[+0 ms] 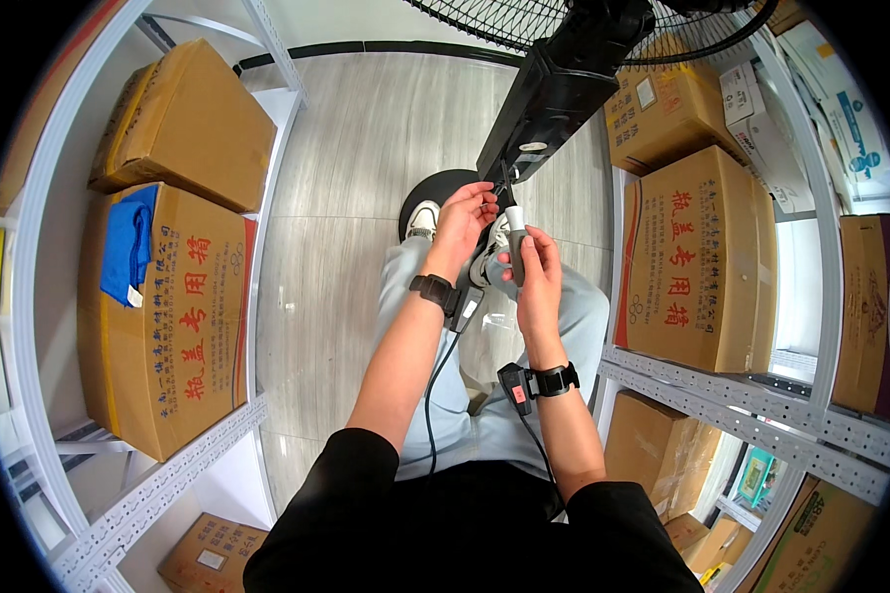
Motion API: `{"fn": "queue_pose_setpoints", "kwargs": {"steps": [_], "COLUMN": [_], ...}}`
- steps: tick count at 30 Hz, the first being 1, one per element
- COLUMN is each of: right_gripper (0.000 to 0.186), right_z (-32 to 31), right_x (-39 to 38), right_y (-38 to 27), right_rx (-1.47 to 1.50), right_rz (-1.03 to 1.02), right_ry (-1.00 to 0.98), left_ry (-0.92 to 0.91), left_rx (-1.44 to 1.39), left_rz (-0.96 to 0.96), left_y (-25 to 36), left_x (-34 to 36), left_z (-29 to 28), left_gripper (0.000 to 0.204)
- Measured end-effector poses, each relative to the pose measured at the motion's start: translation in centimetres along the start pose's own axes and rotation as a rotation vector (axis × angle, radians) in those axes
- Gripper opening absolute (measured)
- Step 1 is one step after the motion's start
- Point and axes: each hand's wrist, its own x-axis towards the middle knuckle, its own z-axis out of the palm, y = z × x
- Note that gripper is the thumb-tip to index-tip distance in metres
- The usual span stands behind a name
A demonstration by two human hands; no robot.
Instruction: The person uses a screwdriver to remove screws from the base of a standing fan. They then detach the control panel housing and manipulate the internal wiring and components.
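Observation:
My right hand (pixel 537 269) grips a small grey and white screwdriver-like tool (pixel 515 233), its thin tip pointing up at the underside of the black box (pixel 549 104) on a standing fan's pole. My left hand (pixel 465 215) reaches up beside the tool's tip, fingers pinched at the lower edge of that black box; what they pinch is too small to tell. Both wrists wear black bands with cables. The fan's round black base (pixel 441 190) lies on the floor under my hands, by my white shoes (pixel 422 219).
Metal shelving flanks me. The left shelf (pixel 158 484) holds big cardboard boxes (pixel 168 316), one with a blue cloth (pixel 129 242) on it. The right shelf (pixel 742 410) carries more cardboard boxes (pixel 697 262). The fan's wire grille (pixel 524 20) is overhead. Grey tiled floor (pixel 336 247) runs between.

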Motion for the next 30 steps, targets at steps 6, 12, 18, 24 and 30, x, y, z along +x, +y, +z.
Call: {"fn": "queue_pose_setpoints", "kwargs": {"steps": [6,12,18,24,30], "right_gripper": [0.027,0.030,0.028,0.027,0.028], "right_z": [-0.6,-1.0,-0.2,-0.1,-0.3], "right_x": [0.6,0.8,0.6,0.6,0.4], "right_y": [-0.7,-0.1,1.2,1.4,0.3], "right_rx": [0.366,0.369,-0.099,-0.553,-0.130], "right_rz": [0.201,0.206,-0.040,-0.375,-0.044], "right_ry": [-0.042,-0.093,0.035,0.109,0.018], "left_ry": [-0.043,-0.156,-0.171,-0.234,-0.264], "left_rx": [0.006,0.073,0.096,0.101,0.128], "left_rz": [-0.013,-0.075,-0.117,-0.107,-0.106], "left_y": [0.3,0.3,0.5,0.9,1.1], "left_x": [0.0,0.0,-0.4,-0.7,-1.2], "left_z": [-0.1,0.3,0.7,1.3,1.6], "left_gripper": [0.024,0.022,0.024,0.025,0.027]}}
